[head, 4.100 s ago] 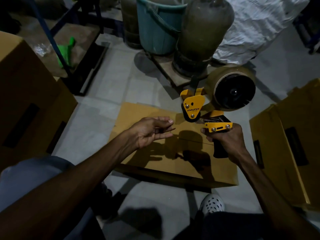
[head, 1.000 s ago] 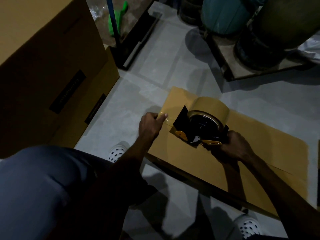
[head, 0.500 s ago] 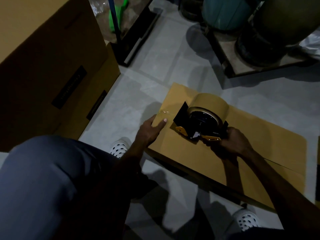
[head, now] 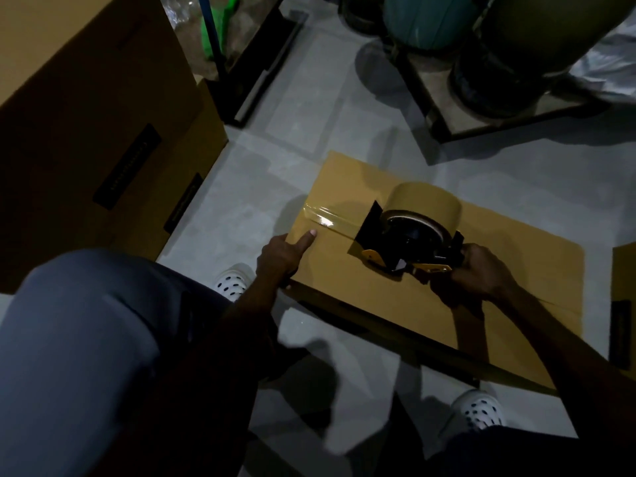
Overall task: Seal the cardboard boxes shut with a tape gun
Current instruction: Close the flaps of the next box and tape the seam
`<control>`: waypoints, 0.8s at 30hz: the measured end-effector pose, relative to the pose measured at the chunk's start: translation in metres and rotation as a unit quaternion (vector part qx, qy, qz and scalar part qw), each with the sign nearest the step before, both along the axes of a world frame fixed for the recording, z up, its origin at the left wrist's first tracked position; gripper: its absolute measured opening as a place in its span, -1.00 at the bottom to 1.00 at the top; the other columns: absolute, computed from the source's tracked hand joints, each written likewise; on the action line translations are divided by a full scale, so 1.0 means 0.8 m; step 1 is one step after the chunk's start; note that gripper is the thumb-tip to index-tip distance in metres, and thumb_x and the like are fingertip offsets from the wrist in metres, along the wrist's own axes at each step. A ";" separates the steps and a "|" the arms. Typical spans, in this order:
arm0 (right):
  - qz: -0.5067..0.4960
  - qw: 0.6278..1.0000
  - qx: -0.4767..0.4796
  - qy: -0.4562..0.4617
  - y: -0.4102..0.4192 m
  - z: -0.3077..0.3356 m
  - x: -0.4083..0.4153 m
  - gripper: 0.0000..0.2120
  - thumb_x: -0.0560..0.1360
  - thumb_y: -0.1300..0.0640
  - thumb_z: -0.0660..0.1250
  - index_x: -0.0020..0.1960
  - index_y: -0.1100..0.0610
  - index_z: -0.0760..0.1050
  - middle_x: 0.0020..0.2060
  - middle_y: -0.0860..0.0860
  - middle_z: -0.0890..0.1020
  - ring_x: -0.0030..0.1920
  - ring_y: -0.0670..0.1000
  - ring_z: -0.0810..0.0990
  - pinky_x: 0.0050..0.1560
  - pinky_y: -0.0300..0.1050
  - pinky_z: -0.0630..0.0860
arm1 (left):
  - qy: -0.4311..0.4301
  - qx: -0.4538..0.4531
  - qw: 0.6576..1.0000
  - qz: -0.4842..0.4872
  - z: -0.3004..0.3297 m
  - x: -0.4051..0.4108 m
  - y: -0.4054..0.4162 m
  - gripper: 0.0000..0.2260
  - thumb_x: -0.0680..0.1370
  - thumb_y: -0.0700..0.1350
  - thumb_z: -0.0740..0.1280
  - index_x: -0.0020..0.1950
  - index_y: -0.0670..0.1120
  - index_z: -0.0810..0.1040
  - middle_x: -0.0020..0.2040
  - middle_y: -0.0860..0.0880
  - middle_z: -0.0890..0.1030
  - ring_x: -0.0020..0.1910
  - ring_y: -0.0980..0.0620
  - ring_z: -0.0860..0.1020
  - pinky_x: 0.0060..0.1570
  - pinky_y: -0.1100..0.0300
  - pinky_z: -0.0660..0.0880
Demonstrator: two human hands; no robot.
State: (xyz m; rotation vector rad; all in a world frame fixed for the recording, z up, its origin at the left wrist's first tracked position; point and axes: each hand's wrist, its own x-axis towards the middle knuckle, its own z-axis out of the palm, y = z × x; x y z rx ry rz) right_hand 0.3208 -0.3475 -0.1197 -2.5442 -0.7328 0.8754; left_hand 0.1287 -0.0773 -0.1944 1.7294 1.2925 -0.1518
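A flat, closed cardboard box [head: 378,304] lies on the grey floor in front of me. A shiny strip of brown tape [head: 330,220] runs along its centre seam from the left edge to the tape gun [head: 413,232]. The gun is yellow and black, carries a brown roll, and sits pressed on the box top. My right hand [head: 481,273] grips its handle. My left hand [head: 280,258] holds the box's front-left corner, one digit stretched flat on the top just below the tape, the other fingers curled at the edge.
Tall stacked cardboard boxes [head: 86,132] stand close on the left, and another box [head: 624,304] shows at the right edge. A gas cylinder [head: 533,46] and a teal bucket [head: 423,18] stand on a low platform behind. My white shoes [head: 230,284] flank the box.
The tape gun has moved right along the seam, leaving more tape laid behind it. My left hand has slid off the tape end toward the front-left corner.
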 end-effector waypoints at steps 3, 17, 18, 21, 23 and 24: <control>-0.018 0.999 -0.037 0.001 -0.040 0.014 0.010 -0.92 0.45 0.15 0.45 -0.09 0.10 0.56 -0.35 0.02 0.63 -0.40 -0.03 0.56 -0.40 -0.21 0.34 | 0.014 -0.006 1.000 -0.008 -0.003 0.001 0.000 -0.25 0.46 0.45 0.23 0.36 -0.12 0.50 0.24 -0.20 0.58 0.16 -0.23 0.54 0.15 -0.03 0.48; -0.108 0.986 -0.126 -0.028 -0.176 0.034 0.027 -0.75 0.41 0.05 0.51 -0.01 0.09 0.51 -0.11 0.15 0.62 -0.13 0.17 0.60 -0.12 0.03 0.52 | 0.034 0.171 0.974 -0.142 -0.003 0.010 0.008 -0.20 0.50 0.43 0.15 0.58 -0.01 0.07 0.45 -0.18 0.37 0.40 -0.26 0.36 0.29 -0.34 0.31; -0.111 0.987 -0.117 -0.028 -0.175 0.031 0.026 -0.74 0.42 0.05 0.50 0.02 0.10 0.52 -0.05 0.18 0.62 -0.08 0.19 0.60 -0.06 0.06 0.53 | -0.014 0.177 0.971 -0.160 -0.002 0.012 0.009 -0.25 0.51 0.40 0.16 0.56 -0.01 0.11 0.43 -0.18 0.40 0.36 -0.24 0.41 0.23 -0.25 0.40; -0.127 0.987 -0.095 -0.027 -0.172 0.025 0.026 -0.59 0.44 0.06 0.48 0.21 0.22 0.52 0.12 0.26 0.60 0.08 0.26 0.57 0.06 0.09 0.49 | -0.112 0.157 0.965 -0.177 0.001 0.021 0.008 -0.48 0.52 0.34 0.21 0.34 0.05 0.31 0.24 -0.09 0.53 0.14 -0.14 0.54 -0.03 -0.01 0.49; -0.144 0.986 -0.086 -0.001 -0.169 0.030 0.028 -0.63 0.41 -0.03 0.50 0.09 0.18 0.55 0.06 0.24 0.61 0.03 0.25 0.56 0.00 0.04 0.44 | -0.114 0.139 0.972 -0.149 0.002 0.032 0.006 -0.47 0.49 0.40 0.17 0.24 0.03 0.35 0.14 -0.08 0.56 0.06 -0.13 0.55 -0.06 -0.01 0.51; -0.150 0.986 -0.077 0.015 -0.167 0.032 0.029 -0.64 0.35 -0.13 0.50 -0.07 0.11 0.53 -0.04 0.20 0.62 -0.04 0.21 0.55 -0.04 0.01 0.43 | -0.113 0.138 0.974 -0.139 0.003 0.037 0.007 -0.44 0.49 0.41 0.15 0.24 0.00 0.37 0.13 -0.10 0.56 0.07 -0.15 0.55 -0.03 -0.03 0.52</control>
